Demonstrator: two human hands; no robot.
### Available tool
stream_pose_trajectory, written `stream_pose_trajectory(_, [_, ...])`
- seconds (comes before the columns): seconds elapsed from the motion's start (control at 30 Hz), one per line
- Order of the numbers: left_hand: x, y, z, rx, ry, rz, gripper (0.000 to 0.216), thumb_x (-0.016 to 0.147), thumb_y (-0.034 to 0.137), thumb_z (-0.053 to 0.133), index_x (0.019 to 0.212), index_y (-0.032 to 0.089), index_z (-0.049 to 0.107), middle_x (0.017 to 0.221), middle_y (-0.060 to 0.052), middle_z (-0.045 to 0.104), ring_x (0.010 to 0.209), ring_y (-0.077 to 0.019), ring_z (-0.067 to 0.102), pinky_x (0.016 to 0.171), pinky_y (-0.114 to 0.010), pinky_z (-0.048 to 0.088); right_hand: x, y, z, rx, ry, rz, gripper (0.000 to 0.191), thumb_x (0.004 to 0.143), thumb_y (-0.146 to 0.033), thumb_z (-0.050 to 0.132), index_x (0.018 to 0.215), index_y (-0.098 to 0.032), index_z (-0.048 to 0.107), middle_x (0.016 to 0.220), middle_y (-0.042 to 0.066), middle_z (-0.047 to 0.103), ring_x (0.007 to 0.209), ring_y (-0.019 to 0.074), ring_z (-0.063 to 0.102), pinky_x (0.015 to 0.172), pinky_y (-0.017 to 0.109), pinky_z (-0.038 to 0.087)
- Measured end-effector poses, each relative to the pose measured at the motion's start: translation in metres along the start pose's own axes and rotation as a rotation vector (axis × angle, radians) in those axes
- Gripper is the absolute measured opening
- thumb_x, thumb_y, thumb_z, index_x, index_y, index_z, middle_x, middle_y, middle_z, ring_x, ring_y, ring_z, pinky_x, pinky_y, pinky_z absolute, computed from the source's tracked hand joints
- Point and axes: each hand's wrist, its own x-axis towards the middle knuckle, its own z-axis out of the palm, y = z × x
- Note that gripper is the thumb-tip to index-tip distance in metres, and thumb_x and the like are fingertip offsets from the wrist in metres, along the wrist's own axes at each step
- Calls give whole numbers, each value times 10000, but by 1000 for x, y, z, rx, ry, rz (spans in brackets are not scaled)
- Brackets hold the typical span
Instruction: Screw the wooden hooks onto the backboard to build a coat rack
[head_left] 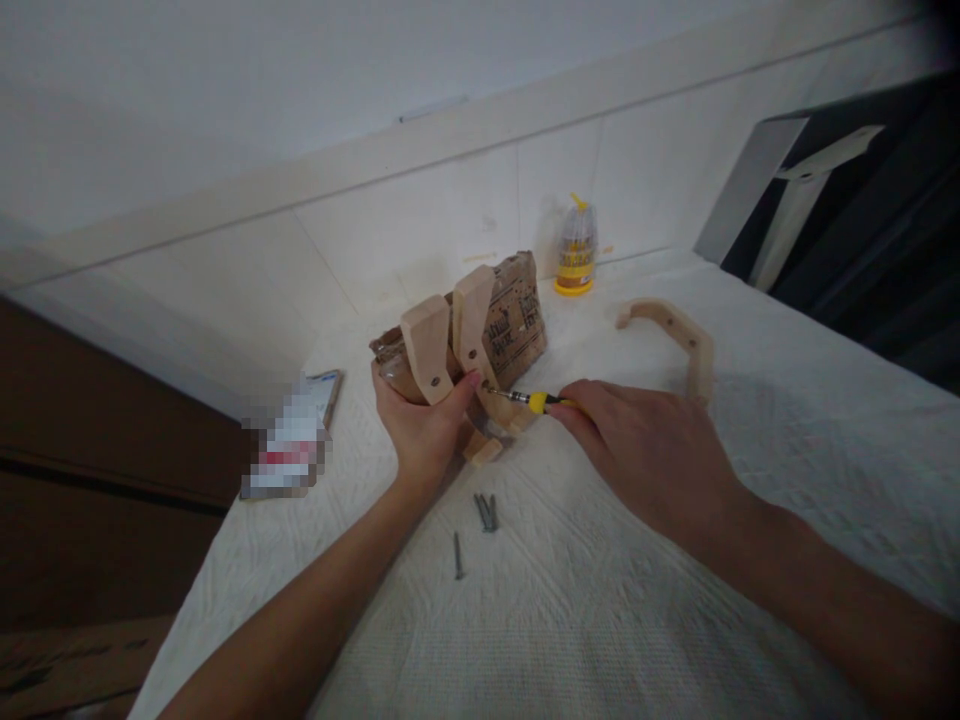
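Note:
My left hand point(420, 420) is wrapped round the lower left of a tape-covered cardboard piece point(517, 315), its thumb against two pale wooden hooks. The left wooden hook point(427, 340) and the right wooden hook point(471, 315) lie against the cardboard's front, with dark screw holes or heads in them. My right hand point(637, 440) grips a yellow and black screwdriver point(538, 402), whose tip meets the lower part of the right hook beside my left thumb. Below, several loose screws point(486, 512) lie on the white cloth.
A third wooden hook point(679, 335) lies on the cloth point(585, 600) at the right. Against the wall stands a clear, yellow-based bit container point(576, 250). A flat, blurred-out packet point(292, 440) is at the left. A dark panel with a metal bracket point(806, 200) rises at the far right.

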Motion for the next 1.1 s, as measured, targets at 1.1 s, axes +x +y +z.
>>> stream_pose_trajectory(1.1, [-2, -2, 1, -41, -22, 47, 508, 493, 249, 813, 846, 261, 448, 976, -45, 641, 900, -256, 640, 816, -473, 552, -5, -4, 3, 82, -31, 16, 74, 857, -228, 501, 828, -172, 539, 741, 50, 670, 590, 218, 640, 466, 281, 334])
